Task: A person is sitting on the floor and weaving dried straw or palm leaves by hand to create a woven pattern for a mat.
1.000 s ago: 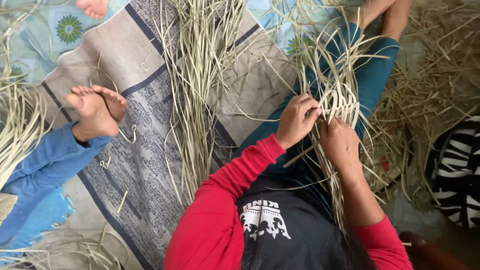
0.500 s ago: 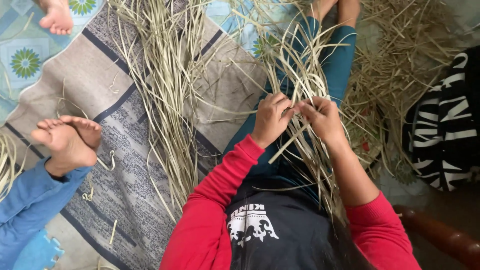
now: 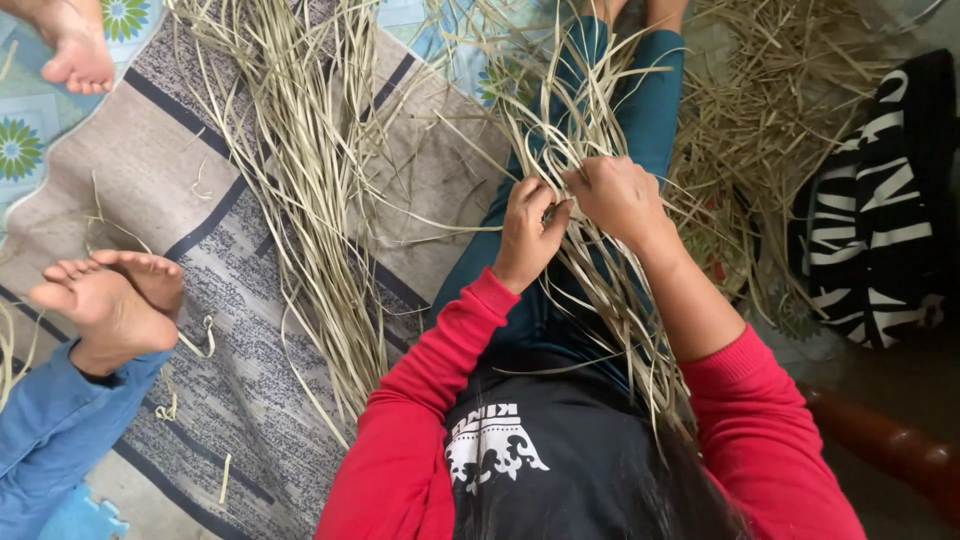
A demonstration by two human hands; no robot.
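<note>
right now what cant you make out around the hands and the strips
Head view only:
- Left hand fingertips: buried in the dry leaf strips, grip unclear.
- Right hand palm side: turned away.
- Strip ends: cut off by the top edge.
- Woven part on the lap: hidden by arms and strips.

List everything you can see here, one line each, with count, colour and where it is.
Loose leaf strips: a long bundle, pale green-tan, on the mat at centre left.
Leaf strips being worked: a bunch, pale tan, over the lap.
Scrap pile: one, straw-coloured, upper right.
Mat: one, grey with dark stripes, on the floor.
Striped cloth: one, black and white, far right.
Another person's feet: two crossed, blue trouser leg, left edge.
Left hand: red sleeve, gripping strips.
Right hand: red sleeve pushed up, gripping strips.
</note>
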